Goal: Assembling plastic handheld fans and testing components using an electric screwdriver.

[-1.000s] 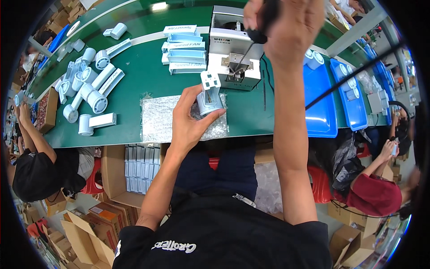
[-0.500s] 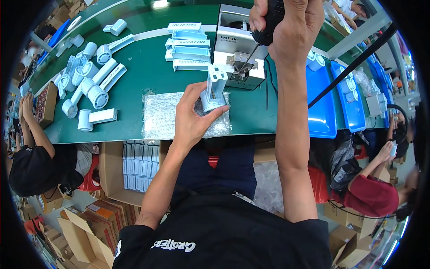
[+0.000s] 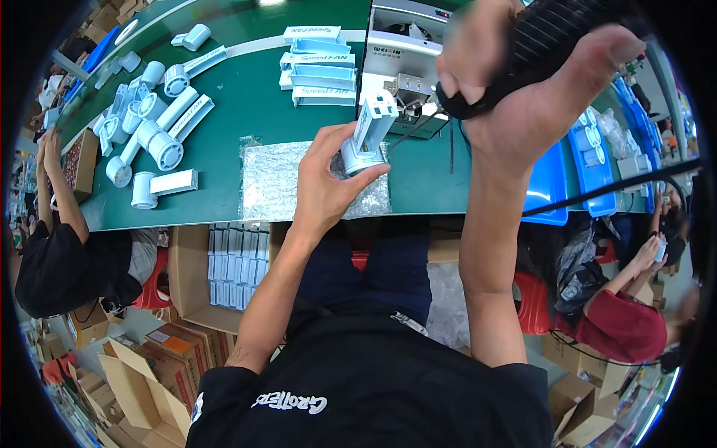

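Note:
My left hand (image 3: 325,175) is closed round the base of a light-blue plastic fan housing (image 3: 366,142), which stands upright on a clear plastic sheet (image 3: 272,183) at the bench's near edge. Its long hollow handle part points up. My right hand (image 3: 515,119) is wrapped round a black electric screwdriver (image 3: 553,45), raised at the upper right and close to the camera. The thin bit slants down and left, ending near the housing's right side; whether it touches, I cannot tell. Behind the housing stands a silver screw feeder (image 3: 399,63), partly covered by my right hand.
Several light-blue trays (image 3: 321,71) are stacked left of the feeder. Loose fan parts (image 3: 159,149) lie heaped at the left. Blue bins (image 3: 549,183) sit at the right, with a black cable (image 3: 612,196) crossing before them. Below the bench, a carton (image 3: 190,276) holds light-blue parts. People sit on either side.
The screwdriver has come away from the feeder, tilting over, its bit now lower and by the housing. My right hand moved right and nearer the camera. My left hand keeps its hold.

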`<state>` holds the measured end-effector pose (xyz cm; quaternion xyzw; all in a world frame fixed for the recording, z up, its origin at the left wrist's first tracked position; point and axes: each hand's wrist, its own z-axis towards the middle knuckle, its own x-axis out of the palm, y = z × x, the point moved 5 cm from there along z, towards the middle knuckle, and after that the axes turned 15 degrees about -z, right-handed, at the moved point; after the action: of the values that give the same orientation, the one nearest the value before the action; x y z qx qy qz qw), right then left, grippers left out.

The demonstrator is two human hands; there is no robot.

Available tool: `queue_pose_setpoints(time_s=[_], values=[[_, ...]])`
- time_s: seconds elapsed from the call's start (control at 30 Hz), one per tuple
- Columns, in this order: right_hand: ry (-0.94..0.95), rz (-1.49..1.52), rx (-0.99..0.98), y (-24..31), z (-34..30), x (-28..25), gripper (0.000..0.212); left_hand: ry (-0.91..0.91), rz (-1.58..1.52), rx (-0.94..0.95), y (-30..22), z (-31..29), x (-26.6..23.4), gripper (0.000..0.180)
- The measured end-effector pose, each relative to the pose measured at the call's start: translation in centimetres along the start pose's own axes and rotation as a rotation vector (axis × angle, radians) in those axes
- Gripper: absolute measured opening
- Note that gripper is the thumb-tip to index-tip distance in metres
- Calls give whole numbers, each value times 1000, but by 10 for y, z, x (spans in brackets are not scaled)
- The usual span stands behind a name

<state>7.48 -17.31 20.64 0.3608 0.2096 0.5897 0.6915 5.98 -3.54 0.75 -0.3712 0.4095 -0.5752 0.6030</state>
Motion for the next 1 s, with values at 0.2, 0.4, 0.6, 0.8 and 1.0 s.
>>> queue_pose_setpoints(time_s=[0.2,0.4,0.6,0.8,1.0], values=[[347,1120,-273,-24,26,22,81,15,7,-6,-1,2,6,65],[351,1095,-304,-33,21,20,82,18,4,-6,-4,2,5,65],[283,729,-136,-19,9,18,84,11,-16,1,-2,1,3,65],[112,-5,24,-16,-1,1,82,21,-13,1,1,1,2,64],[83,124,145,-13,-10,8,69,13,-17,3,-4,2,5,63]])
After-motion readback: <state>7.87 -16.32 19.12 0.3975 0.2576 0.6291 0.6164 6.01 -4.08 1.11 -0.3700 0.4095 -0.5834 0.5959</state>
